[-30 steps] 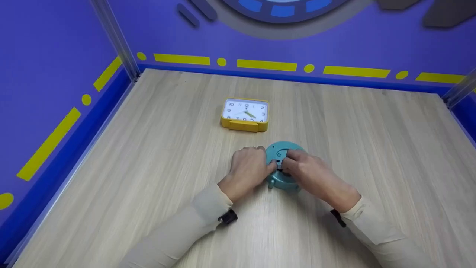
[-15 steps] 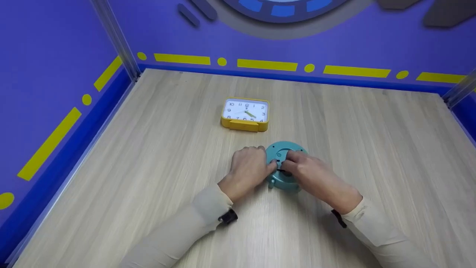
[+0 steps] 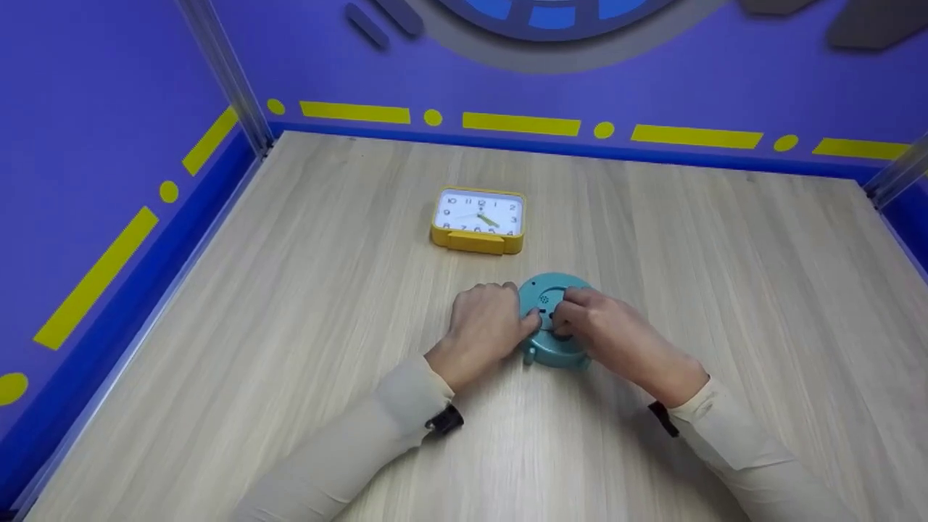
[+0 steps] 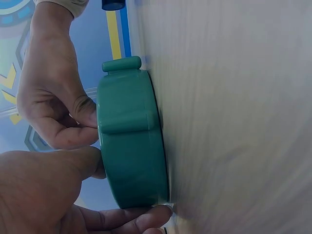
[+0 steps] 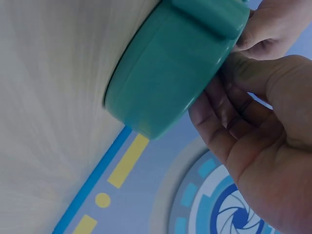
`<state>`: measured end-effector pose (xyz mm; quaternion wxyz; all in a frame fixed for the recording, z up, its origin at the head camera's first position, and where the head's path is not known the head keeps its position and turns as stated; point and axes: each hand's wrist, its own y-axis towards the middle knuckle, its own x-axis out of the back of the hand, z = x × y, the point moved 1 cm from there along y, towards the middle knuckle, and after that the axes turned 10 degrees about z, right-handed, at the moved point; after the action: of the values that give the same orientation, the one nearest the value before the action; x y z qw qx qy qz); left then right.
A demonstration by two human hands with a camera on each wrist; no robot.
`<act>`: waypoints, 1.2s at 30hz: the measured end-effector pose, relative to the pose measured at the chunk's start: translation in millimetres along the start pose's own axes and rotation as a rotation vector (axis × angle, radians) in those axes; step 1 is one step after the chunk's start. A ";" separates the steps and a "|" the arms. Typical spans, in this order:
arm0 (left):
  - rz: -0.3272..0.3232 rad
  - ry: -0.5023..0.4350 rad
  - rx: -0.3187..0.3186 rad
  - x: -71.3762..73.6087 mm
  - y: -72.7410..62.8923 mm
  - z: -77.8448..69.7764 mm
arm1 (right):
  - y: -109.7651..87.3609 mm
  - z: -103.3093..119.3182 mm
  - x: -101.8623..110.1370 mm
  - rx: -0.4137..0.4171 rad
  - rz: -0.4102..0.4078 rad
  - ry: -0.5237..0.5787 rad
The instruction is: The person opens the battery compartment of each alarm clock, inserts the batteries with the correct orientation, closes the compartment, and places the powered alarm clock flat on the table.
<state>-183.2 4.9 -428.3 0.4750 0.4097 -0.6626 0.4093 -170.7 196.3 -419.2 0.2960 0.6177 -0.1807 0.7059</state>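
Observation:
A round teal alarm clock (image 3: pixel 557 354) lies on the table with its back up, showing small holes and dark slots. My left hand (image 3: pixel 484 326) grips its left edge, thumb pressed on the back and fingers around the side, as the left wrist view shows. The fingers of my right hand (image 3: pixel 609 333) are curled in against the recessed middle of the back. Thumb and fingertips pinch there in the right wrist view, and I cannot tell which part they hold. Two stubby feet stick out of the clock's near side.
A yellow rectangular alarm clock (image 3: pixel 477 217) lies face up just beyond the teal one, slightly to the left. Blue walls (image 3: pixel 377 80) with yellow dashes border the wooden table (image 3: pixel 326 290) at the back and sides. A black band (image 3: pixel 444 420) is on the left wrist.
My right fingertips have shifted slightly to the right over the clock's back, showing a little more of its recess. My left hand and the yellow clock stay in place.

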 end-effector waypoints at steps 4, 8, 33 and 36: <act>0.010 0.000 0.009 0.5 -0.1 -0.9 | -0.4 -1.4 -0.2 0.025 -0.016 0.007; 0.026 -0.007 0.027 0.8 -0.2 -1.4 | -1.1 -1.9 1.8 0.038 -0.023 0.036; 0.006 -0.037 0.001 0.1 -1.0 0.2 | -12.9 -9.8 10.6 -0.617 0.216 0.097; -0.006 -0.036 -0.008 0.0 -0.9 -0.2 | -13.9 -10.6 8.9 -0.630 0.245 0.105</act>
<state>-182.4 4.8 -428.2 0.4659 0.4171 -0.6715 0.3976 -170.5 215.1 -413.8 0.3942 0.4325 -0.4473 0.6764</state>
